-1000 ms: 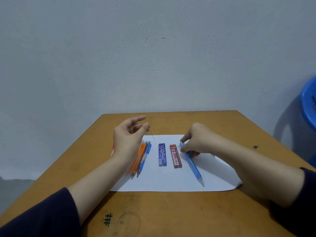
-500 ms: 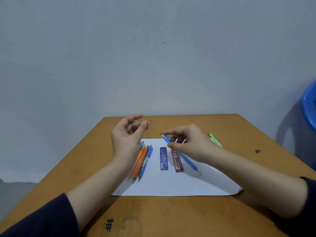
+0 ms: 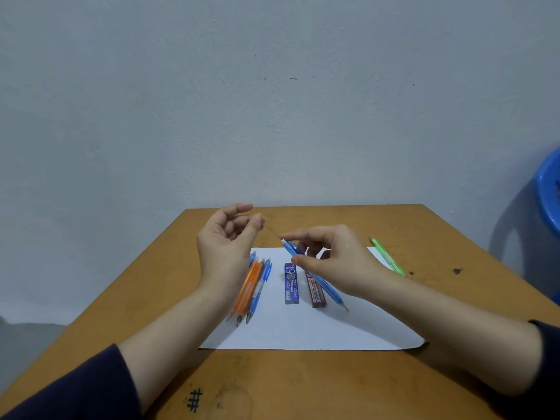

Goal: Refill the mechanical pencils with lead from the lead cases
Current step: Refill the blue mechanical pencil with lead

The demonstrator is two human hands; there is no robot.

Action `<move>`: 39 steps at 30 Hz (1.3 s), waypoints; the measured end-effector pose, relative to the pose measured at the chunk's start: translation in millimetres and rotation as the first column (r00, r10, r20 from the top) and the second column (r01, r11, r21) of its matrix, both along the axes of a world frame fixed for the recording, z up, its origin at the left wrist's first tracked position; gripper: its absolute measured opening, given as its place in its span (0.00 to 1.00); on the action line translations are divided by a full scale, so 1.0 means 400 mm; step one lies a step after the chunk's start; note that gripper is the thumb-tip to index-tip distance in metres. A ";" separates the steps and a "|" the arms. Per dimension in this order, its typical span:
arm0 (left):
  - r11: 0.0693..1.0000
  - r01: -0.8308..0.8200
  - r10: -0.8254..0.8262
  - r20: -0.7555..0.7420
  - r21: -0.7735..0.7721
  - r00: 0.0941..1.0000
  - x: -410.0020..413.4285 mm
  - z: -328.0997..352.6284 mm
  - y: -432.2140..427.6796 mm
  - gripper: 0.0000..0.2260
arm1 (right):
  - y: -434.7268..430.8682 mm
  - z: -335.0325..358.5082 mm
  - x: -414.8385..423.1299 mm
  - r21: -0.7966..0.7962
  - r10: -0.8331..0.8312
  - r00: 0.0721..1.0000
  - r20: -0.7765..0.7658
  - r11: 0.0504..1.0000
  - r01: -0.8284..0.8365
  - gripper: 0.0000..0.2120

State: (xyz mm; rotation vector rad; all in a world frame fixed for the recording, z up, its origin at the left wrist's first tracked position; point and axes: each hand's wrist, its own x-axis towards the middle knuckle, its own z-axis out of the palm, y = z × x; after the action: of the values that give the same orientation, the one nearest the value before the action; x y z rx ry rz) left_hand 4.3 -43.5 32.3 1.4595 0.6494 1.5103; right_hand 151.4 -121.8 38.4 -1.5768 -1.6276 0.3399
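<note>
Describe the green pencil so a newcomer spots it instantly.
On the wooden table lies a white sheet of paper. At the sheet's far right corner, behind the right hand, lies the green pencil. It is the only green one, alone, away from the orange and blue pencils bunched at the left.

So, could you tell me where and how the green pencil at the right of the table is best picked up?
Pinch the green pencil at mid-barrel, coming from above with fingers across its narrow width. It lies flat and slanted by the far right corner of the paper, both long sides apparently free. The right hand is nearest, but it holds the blue pencil now.
</note>
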 end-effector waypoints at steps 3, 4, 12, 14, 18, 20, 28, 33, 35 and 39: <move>1.000 0.007 -0.007 0.012 0.005 1.000 0.001 0.002 -0.002 0.08 | -0.001 0.000 -0.001 -0.003 -0.001 1.000 0.001 1.000 0.001 0.17; 1.000 0.011 -0.012 0.019 0.004 1.000 0.002 0.003 -0.004 0.08 | -0.001 0.000 -0.001 0.000 0.000 1.000 0.000 1.000 0.000 0.17; 1.000 0.012 -0.013 0.032 0.019 0.999 0.000 0.006 -0.008 0.08 | -0.003 0.001 -0.002 -0.001 -0.008 1.000 -0.011 1.000 0.008 0.18; 1.000 0.020 -0.021 0.031 0.022 0.999 0.001 0.007 -0.010 0.08 | -0.004 0.001 -0.003 0.010 -0.001 1.000 -0.026 1.000 0.001 0.17; 0.999 0.021 -0.022 0.036 0.031 0.999 0.001 0.007 -0.014 0.08 | -0.006 -0.002 -0.003 0.037 0.005 0.999 -0.045 0.999 -0.003 0.17; 0.999 0.009 -0.010 0.040 0.034 0.999 -0.001 0.008 -0.014 0.08 | -0.006 -0.002 -0.003 0.038 -0.004 0.999 -0.048 0.999 0.006 0.17; 0.999 0.029 -0.030 0.014 0.040 0.999 0.001 0.006 -0.017 0.08 | -0.005 -0.007 -0.003 0.063 -0.002 0.998 -0.070 0.998 0.006 0.16; 0.998 0.056 -0.056 0.013 0.042 0.998 0.001 0.005 -0.021 0.08 | -0.004 -0.007 -0.002 0.078 -0.001 0.998 -0.068 0.997 0.006 0.16; 0.997 0.063 -0.064 0.017 0.045 0.998 0.000 0.007 -0.021 0.08 | -0.004 -0.007 0.000 0.087 0.001 0.997 -0.072 0.996 0.005 0.16; 0.996 0.072 -0.073 0.031 0.044 0.997 0.001 0.007 -0.022 0.08 | -0.004 -0.009 0.000 0.104 0.011 0.996 -0.089 0.995 -0.001 0.16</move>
State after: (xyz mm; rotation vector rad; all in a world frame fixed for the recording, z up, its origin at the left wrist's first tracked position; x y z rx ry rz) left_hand 4.7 -52.5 35.1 1.4725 0.5421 1.4968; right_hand 151.5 -123.5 34.8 -1.4586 -1.5568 0.3187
